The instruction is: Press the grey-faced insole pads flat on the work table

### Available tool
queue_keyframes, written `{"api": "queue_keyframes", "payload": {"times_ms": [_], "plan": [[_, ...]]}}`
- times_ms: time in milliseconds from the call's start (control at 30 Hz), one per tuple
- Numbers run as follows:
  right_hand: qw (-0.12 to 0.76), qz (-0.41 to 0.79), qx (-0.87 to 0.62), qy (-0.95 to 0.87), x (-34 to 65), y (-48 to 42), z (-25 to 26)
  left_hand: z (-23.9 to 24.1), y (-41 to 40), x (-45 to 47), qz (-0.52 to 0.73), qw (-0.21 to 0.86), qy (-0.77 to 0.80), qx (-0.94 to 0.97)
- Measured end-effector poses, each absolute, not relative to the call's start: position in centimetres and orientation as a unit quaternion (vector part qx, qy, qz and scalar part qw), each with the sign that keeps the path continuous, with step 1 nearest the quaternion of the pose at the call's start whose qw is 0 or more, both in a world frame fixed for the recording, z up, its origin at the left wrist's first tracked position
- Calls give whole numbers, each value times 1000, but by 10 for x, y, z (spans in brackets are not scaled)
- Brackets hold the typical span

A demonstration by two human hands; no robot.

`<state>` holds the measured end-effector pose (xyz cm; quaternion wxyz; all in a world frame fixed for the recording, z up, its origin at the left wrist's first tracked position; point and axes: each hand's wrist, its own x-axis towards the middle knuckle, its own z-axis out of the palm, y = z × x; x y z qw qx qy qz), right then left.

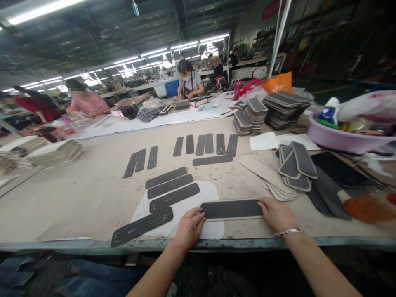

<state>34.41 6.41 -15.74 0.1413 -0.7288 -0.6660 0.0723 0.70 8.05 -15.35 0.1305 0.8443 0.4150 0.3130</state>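
Note:
A long rounded panel [232,209], dark grey with a pale border, lies level between my two hands at the table's front. My left hand [190,225] pinches its left end, and my right hand [276,212], with a bracelet at the wrist, grips its right end. Part of a white sheet [213,192] shows beneath the panel. Left of it, several dark strips [175,197] with shiny streaks lie slanted, some on the sheet. To the right sit pale rounded boards [262,169] fanned out, with grey-faced bordered panels [303,159] piled loosely on them.
More dark strips [208,143] lie in rows farther back. Stacked panels [281,109] stand at the back right beside a purple basin [346,138] of supplies. Pale stacks [57,152] are at the left. A masked co-worker [191,82] works across the table.

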Motion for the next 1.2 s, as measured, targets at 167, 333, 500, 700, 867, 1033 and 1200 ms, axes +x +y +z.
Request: {"api": "queue_keyframes", "payload": {"times_ms": [167,333,500,700,867,1033,1200], "plan": [[170,70,-743,-644,346,66,-156,-152,83,10,315,130,403,849],[205,28,-771,-602,325,59,-140,-153,85,10,315,130,399,851],[208,62,-593,-776,231,37,-122,-159,85,9,305,133,396,856],[142,168,-513,-829,202,36,-139,-156,86,8,302,127,390,861],[80,116,-613,-777,278,43,-149,-148,84,14,303,129,396,857],[57,44,-655,-752,309,37,-156,-147,83,15,307,139,409,848],[80,-29,-650,-755,306,36,-171,-138,80,12,321,142,452,820]]}}
